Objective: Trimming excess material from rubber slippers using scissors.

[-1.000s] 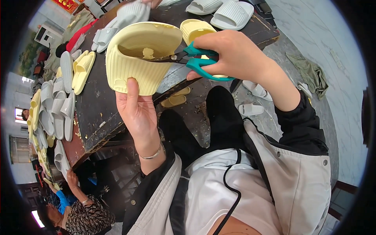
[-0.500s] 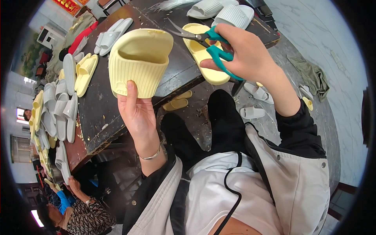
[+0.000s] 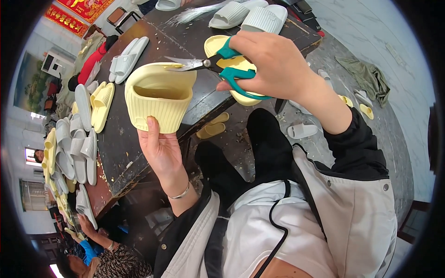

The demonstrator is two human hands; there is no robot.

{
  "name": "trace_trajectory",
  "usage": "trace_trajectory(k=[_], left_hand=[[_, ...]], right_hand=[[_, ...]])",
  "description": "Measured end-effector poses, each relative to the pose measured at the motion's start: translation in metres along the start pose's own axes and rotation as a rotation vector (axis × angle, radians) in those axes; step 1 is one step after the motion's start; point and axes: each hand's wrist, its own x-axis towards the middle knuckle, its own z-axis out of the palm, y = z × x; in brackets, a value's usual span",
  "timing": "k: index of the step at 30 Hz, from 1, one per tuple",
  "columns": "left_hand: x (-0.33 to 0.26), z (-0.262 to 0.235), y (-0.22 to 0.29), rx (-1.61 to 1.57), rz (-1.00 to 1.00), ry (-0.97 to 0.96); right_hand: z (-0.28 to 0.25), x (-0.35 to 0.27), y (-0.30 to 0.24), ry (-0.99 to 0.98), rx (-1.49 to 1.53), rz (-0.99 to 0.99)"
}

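A pale yellow slipper (image 3: 160,111) with a ribbed strap is held up over the table's near edge. My left hand (image 3: 160,150) grips it from below, thumb on the strap front. My right hand (image 3: 273,62) holds teal-handled scissors (image 3: 236,73), their blades parted and lying at the slipper's upper rim, where a bit of yellow trim shows. Beneath the right hand, partly covered by it and the scissors, lies another yellow slipper (image 3: 215,45) on the dark table (image 3: 185,41).
White slippers (image 3: 264,19) lie at the table's back, a white pair (image 3: 129,59) at its left. Yellow slippers (image 3: 102,106) and several grey ones (image 3: 79,153) crowd the left side. A co-worker (image 3: 116,262) sits lower left. Slippers (image 3: 302,131) and a cloth (image 3: 364,78) lie on the floor.
My right hand has brought the scissors leftward and down to the slipper's rim. The slipper in my left hand has tilted, its opening now turned more upward.
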Motion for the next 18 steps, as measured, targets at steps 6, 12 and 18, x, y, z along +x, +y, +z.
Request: trace_trajectory(k=[6, 12, 18], left_hand=[[-0.0003, -0.0001, -0.0032, -0.029, -0.01, -0.02], [-0.0013, -0.001, -0.0034, -0.011, 0.016, -0.019], [-0.0018, -0.0016, -0.0028, 0.011, 0.022, -0.008]], right_hand=[[0.0016, -0.0003, 0.0014, 0.059, -0.071, -0.029], [0.003, -0.0034, 0.0011, 0.03, -0.008, -0.012], [0.0013, -0.0024, -0.0017, 0.116, -0.224, -0.061]])
